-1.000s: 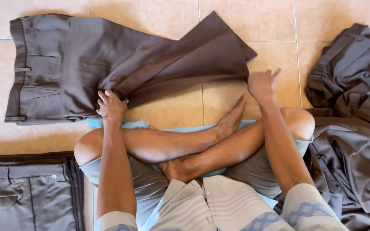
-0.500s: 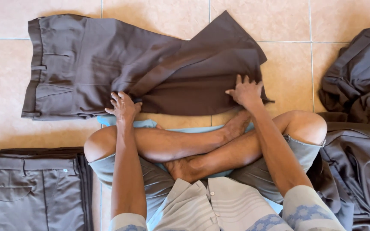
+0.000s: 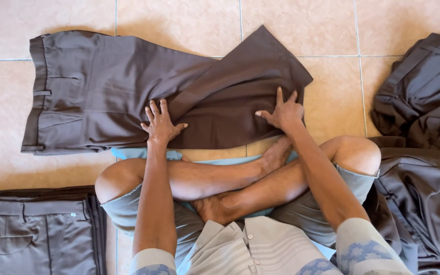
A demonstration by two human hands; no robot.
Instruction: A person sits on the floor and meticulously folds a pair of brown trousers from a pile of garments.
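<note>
both hands moved onto brown trousers (image 3: 128, 86), left hand (image 3: 160, 124) and right hand (image 3: 283, 112) fingers spread flat

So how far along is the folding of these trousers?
Partly done, it seems. A folded stack of grey trousers lies at the lower left. In hand: the dark brown trousers spread on the tiled floor, legs folded back over themselves, with the left hand and right hand pressing flat on them. Left: a rumpled heap of dark garments at the right, not yet folded.
</note>
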